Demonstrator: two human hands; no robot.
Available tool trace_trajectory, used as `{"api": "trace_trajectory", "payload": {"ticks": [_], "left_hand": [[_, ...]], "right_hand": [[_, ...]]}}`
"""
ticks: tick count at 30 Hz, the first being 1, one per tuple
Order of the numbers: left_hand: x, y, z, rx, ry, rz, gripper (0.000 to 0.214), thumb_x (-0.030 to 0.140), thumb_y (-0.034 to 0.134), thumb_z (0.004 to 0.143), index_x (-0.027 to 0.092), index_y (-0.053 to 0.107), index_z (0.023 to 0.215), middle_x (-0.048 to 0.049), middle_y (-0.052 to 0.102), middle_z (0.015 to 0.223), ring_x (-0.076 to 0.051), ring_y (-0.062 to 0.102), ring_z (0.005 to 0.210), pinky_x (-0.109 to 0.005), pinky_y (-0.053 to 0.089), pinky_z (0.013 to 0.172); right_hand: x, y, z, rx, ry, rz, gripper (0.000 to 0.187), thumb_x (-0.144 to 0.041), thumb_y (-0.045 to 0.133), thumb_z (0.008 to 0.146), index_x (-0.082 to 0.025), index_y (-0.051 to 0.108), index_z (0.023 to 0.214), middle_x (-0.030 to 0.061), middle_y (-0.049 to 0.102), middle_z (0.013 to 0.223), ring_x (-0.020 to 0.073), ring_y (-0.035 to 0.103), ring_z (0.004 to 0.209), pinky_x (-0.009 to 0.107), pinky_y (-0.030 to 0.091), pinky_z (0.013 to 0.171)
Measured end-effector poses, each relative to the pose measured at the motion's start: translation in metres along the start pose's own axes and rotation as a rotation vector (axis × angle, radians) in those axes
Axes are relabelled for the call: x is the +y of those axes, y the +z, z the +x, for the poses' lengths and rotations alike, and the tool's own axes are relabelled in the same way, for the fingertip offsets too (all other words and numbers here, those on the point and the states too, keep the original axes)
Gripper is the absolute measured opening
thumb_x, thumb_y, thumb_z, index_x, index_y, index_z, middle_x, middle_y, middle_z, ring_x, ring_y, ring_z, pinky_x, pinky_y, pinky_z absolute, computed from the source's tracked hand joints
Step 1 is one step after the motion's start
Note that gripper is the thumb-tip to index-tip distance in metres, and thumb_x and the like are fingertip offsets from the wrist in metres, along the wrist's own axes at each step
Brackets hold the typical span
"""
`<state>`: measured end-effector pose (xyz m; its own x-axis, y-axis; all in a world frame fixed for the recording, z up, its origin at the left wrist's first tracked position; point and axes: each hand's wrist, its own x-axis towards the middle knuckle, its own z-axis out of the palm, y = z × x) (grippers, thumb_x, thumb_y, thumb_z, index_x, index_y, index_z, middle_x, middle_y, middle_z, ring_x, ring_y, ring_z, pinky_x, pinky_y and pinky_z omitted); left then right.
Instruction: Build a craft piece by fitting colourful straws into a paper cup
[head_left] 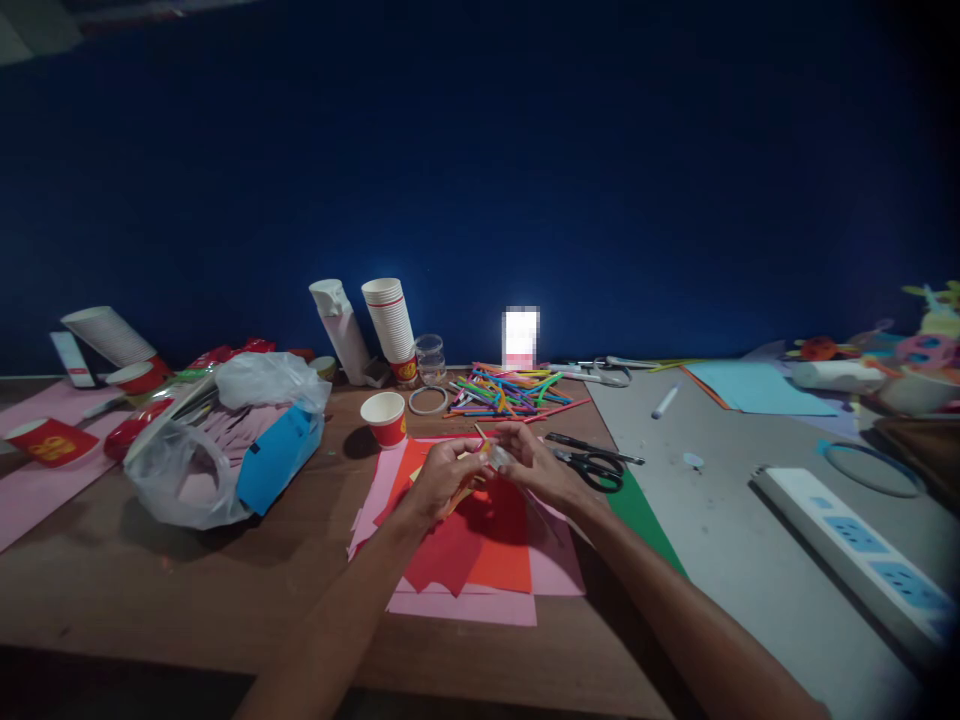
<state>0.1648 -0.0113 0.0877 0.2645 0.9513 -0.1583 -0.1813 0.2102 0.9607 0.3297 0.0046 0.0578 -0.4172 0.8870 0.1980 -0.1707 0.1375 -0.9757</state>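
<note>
My left hand (450,474) and my right hand (537,466) meet above a stack of coloured paper. Between their closed fingertips is a thin yellowish stick (480,432), its upper end poking out. A small whitish, translucent piece (497,456) shows by my right fingers; its kind is unclear. Beneath lie red paper (465,545), orange paper (510,560) and pink sheets (487,608). Black-handled scissors (600,470) rest beside my right wrist. A red and white paper cup (385,420) stands beyond my left hand.
Colourful sticks (510,392) lie piled beyond my hands, near a clear tape roll (430,358) and stacked paper cups (390,325). A plastic bag (187,480) with blue card (277,455) sits left. Rightward are a marker (665,402), light blue paper (765,387) and a power strip (855,550).
</note>
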Motion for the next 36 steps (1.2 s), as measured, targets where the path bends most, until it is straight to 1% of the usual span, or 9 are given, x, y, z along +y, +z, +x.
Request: {"api": "trace_trajectory", "payload": {"ticks": [3,8,12,15,18,22,25,31,36], "left_hand": [[0.003,-0.002,0.000,-0.017,-0.017,0.001,0.025,0.031,0.068,0.066,0.011,0.061,0.079,-0.0054,0.063,0.071,-0.011,0.058,0.058,-0.022,0.046,0.054],[0.009,-0.009,0.001,0.058,0.045,-0.044,0.028,0.033,0.067,0.067,0.012,0.061,0.084,-0.0062,0.064,0.075,-0.014,0.061,0.063,-0.024,0.048,0.057],[0.014,-0.020,0.004,0.226,0.083,-0.192,0.021,0.028,0.068,0.066,0.014,0.061,0.080,-0.0035,0.063,0.075,-0.013,0.061,0.069,-0.021,0.048,0.056],[0.012,-0.030,0.007,0.269,0.065,-0.284,0.016,0.026,0.066,0.068,0.015,0.060,0.077,-0.0003,0.060,0.069,-0.010,0.059,0.062,-0.020,0.049,0.057],[0.007,-0.037,0.010,0.277,0.072,-0.368,0.012,0.023,0.066,0.068,0.014,0.059,0.074,0.0008,0.059,0.066,-0.008,0.057,0.059,-0.019,0.048,0.055],[0.003,-0.038,0.012,0.307,0.056,-0.454,0.013,0.021,0.067,0.068,0.015,0.059,0.076,0.0011,0.059,0.068,-0.009,0.058,0.061,-0.020,0.048,0.054],[0.004,-0.035,0.011,0.307,0.017,-0.487,0.016,0.023,0.068,0.067,0.014,0.058,0.076,0.0023,0.057,0.064,-0.008,0.057,0.058,-0.020,0.047,0.052],[0.006,-0.031,0.010,0.284,0.034,-0.478,0.013,0.019,0.066,0.067,0.013,0.056,0.074,0.0029,0.054,0.059,-0.008,0.054,0.054,-0.020,0.046,0.052],[0.008,-0.031,0.007,0.293,0.067,-0.447,0.012,0.017,0.065,0.068,0.012,0.057,0.076,0.0028,0.054,0.057,-0.007,0.053,0.050,-0.018,0.045,0.048]], "right_hand": [[-0.003,0.000,-0.001,-0.004,0.003,-0.048,0.048,-0.030,0.064,0.072,-0.023,0.044,0.115,0.0076,0.051,0.117,0.0209,0.047,0.111,0.039,0.036,0.094],[-0.011,-0.012,0.002,0.004,-0.040,-0.244,0.044,-0.038,0.056,0.078,-0.025,0.048,0.119,0.0072,0.052,0.121,0.0229,0.050,0.107,0.040,0.040,0.089],[-0.013,-0.046,0.001,0.210,-0.032,-0.752,0.024,-0.036,0.052,0.079,-0.023,0.062,0.097,0.0060,0.062,0.097,0.0231,0.056,0.088,0.037,0.042,0.077],[-0.013,-0.080,-0.013,0.193,0.125,-1.212,0.023,-0.032,0.044,0.082,-0.024,0.066,0.086,0.0064,0.063,0.091,0.0230,0.057,0.083,0.033,0.040,0.071],[-0.012,-0.107,-0.036,0.158,0.233,-1.464,0.021,-0.031,0.047,0.080,-0.026,0.065,0.089,0.0063,0.064,0.091,0.0227,0.058,0.085,0.030,0.039,0.067],[-0.011,-0.120,-0.055,0.083,0.306,-1.527,0.031,-0.024,0.049,0.076,-0.024,0.060,0.106,0.0074,0.063,0.099,0.0232,0.058,0.088,0.030,0.041,0.069],[-0.010,-0.114,-0.053,0.069,0.290,-1.539,0.039,-0.018,0.049,0.074,-0.025,0.056,0.112,0.0078,0.062,0.105,0.0236,0.058,0.093,0.030,0.041,0.071],[-0.016,-0.099,-0.042,-0.016,0.308,-1.497,0.036,-0.024,0.045,0.079,-0.028,0.057,0.113,0.0072,0.062,0.106,0.0251,0.059,0.092,0.033,0.043,0.072],[-0.030,-0.103,-0.053,-0.055,0.352,-1.231,0.033,-0.030,0.040,0.083,-0.026,0.059,0.109,0.0062,0.065,0.100,0.0236,0.061,0.085,0.034,0.044,0.073]]}}
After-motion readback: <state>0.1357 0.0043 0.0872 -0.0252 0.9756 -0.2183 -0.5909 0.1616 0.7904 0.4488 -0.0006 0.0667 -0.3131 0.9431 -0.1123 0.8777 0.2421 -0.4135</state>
